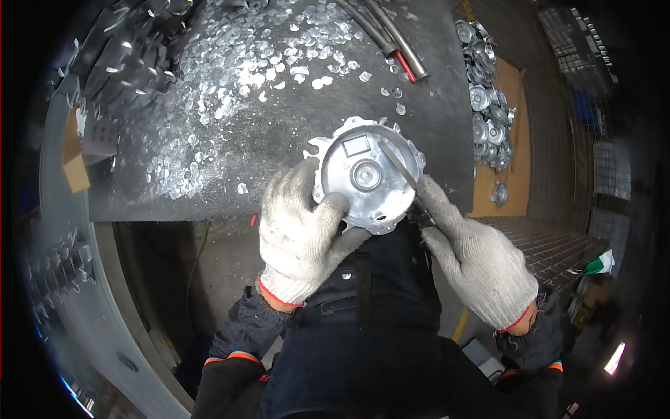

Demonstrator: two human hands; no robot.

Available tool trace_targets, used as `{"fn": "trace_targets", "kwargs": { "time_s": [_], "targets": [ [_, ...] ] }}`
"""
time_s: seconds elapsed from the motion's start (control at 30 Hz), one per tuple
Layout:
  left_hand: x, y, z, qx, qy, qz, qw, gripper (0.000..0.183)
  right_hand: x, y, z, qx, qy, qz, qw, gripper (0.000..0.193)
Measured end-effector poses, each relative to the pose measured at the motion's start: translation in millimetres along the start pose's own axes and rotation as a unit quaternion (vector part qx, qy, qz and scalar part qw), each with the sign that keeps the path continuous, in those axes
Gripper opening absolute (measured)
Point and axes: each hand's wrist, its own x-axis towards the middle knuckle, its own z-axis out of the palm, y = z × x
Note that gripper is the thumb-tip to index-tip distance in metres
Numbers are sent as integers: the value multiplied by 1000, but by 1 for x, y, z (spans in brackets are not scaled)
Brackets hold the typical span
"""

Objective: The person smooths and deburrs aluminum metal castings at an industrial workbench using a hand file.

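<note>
A round, silvery cast metal housing (337, 178) with a ragged, lugged rim sits above my lap, just off the table's near edge. My left hand (296, 223), in a white knit glove, grips its left and lower rim, thumb on the face. My right hand (474, 258), gloved the same way, is closed on a narrow flat file (399, 163). The file lies slanted across the right part of the housing's face, its tip toward the upper middle. My right fingers partly hide the file's lower end.
The dark table (279, 140) carries many scattered metal flakes (237, 77). Metal rods and a red-marked tool (405, 64) lie at the far side. Right of the table, more castings (492, 129) are heaped on cardboard (520, 167). Dark metal parts (132, 49) are stacked far left.
</note>
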Motion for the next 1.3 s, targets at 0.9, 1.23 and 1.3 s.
{"fn": "trace_targets", "kwargs": {
  "time_s": [0.9, 1.23, 1.3],
  "targets": [
    [25, -28, -6, -19, -68, 39, 997, 128, -26, -26, -8, -6, -126, 52, 991, 69],
    [21, -19, -5, -33, -68, 7, 997, 128, -21, -28, 5, -91, -107, 36, 989, 73],
    [20, -20, -4, -28, -70, 6, 997, 129, -16, -32, 1, -98, -116, 39, 988, 73]
  ]
}}
